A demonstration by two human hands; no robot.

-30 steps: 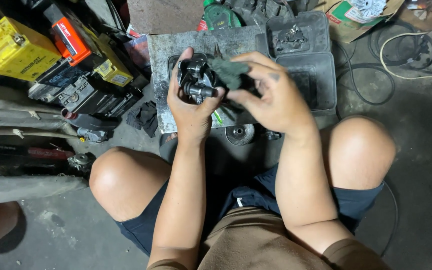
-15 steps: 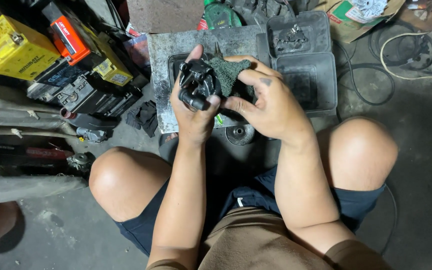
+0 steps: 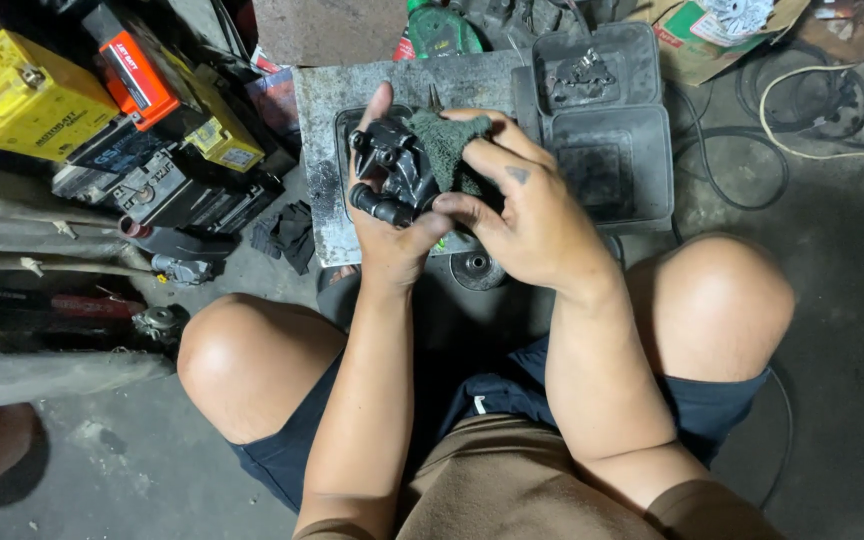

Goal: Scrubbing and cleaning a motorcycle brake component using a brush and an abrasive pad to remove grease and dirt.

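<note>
Head view, looking down between two bare knees at a dirty concrete floor

Left hand: clenched around a black engine part with several short round towers, held at upper centre of frame; thumb up along its left side, fingers wrapped beneath

Right hand: grasping a dark green rag, pressed against the right side of the black part; fingertips curled over the cloth, thumb touching the part's lower edge. Small dark mark visible on the back of this hand

Part and rag held above a grey metal plate lying on the floor at upper centre; touching the plate or clear of it: cannot tell

Just right of the plate, upper right of centre: open grey plastic case, two shallow halves; small metal bits in the upper half

Below the hands, partly hidden: round dark disc on the floor

Upper left of frame: yellow battery, an orange-topped one beside it, more dark batteries stacked alongside. Black cloth scrap on the floor left of the plate

Top centre: green bottle. Upper right: white cable loop and black cables on the floor, torn cardboard near the top edge

Left edge: grey metal bars lying flat
</note>
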